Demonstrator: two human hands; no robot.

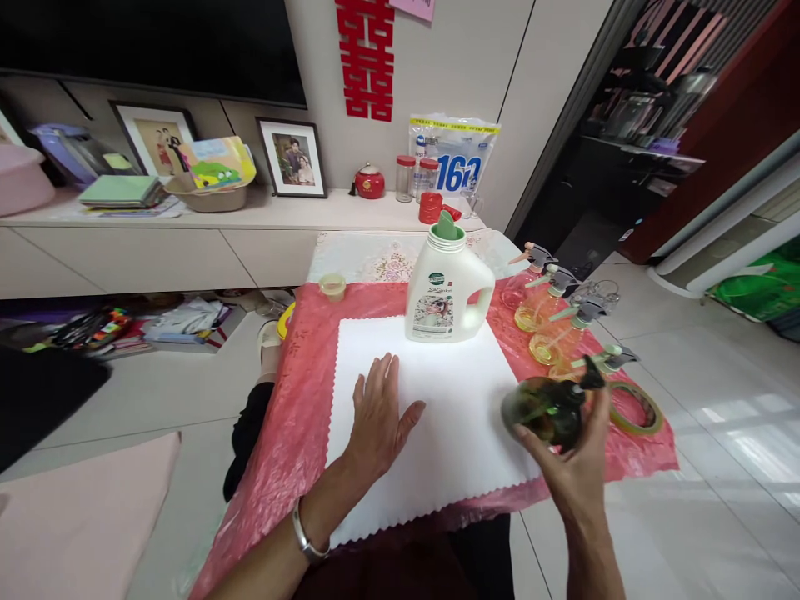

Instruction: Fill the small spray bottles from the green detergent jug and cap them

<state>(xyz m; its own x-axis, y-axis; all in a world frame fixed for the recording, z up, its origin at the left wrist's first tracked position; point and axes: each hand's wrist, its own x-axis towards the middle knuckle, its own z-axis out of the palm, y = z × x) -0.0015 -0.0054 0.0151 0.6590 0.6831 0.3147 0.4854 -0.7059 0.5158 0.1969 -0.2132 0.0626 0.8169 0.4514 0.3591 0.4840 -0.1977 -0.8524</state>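
dark pump bottle [548,412] in right hand [573,473], grip clamped around it, left hand [376,423] flat on white mat [459,433]

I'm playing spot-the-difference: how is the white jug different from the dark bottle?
The white jug stands upright; the dark bottle is tilted in the right hand. The jug looks bigger than the bottle. The jug has a green spout on top, while the bottle has a black pump. Both are containers.

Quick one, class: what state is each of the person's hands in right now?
Left hand: open, holding nothing, palm down over the white mat.
Right hand: closed around the dark pump bottle.
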